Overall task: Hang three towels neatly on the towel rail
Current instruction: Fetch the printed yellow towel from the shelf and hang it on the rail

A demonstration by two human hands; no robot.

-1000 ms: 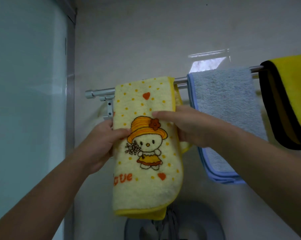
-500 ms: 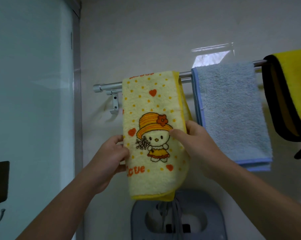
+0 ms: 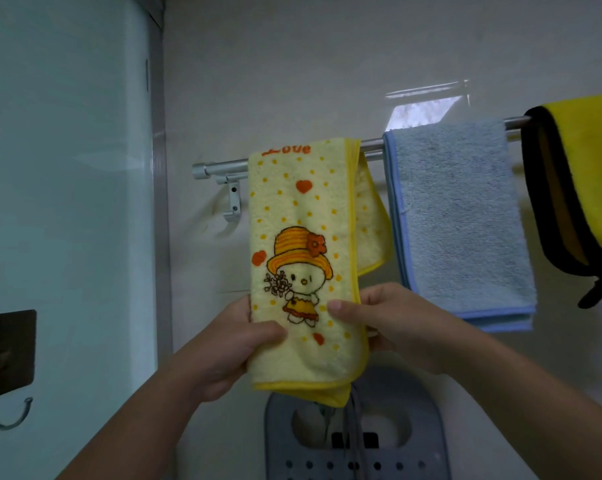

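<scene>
A: Entry one, the setting?
B: A pale wall [image 3: 292, 64] meeting a frosted glass panel [image 3: 67, 168] on the left. A dark hook plate [image 3: 7, 351] is stuck to the panel, low down, with a wire hook under it.

A: Fixture?
B: A metal towel rail [image 3: 220, 168], running up to the right across the wall. Its bracket [image 3: 233, 202] sits near the capped left end.

A: Items on it?
B: Three, left to right.
- The cartoon towel [image 3: 303, 209]: pale yellow, orange dots and hearts, a hatted figure on the front. It is draped over the rail just right of the bracket, and the front flap hangs lower than the back one.
- The blue towel [image 3: 455, 216]: folded over the rail just beside the first, with bare rail showing between them.
- The yellow black-edged towel [image 3: 583, 174]: at the right edge of view and partly cut off.

A: Hands?
B: Both are on the cartoon towel's lower front flap. The left hand [image 3: 230, 344] pinches the left edge, thumb on the face and fingers behind. The right hand [image 3: 393, 323] pinches the right edge the same way.

A: Anything below?
B: A grey perforated holder [image 3: 361, 455] against the wall. The towel's bottom hem overlaps its top.
</scene>
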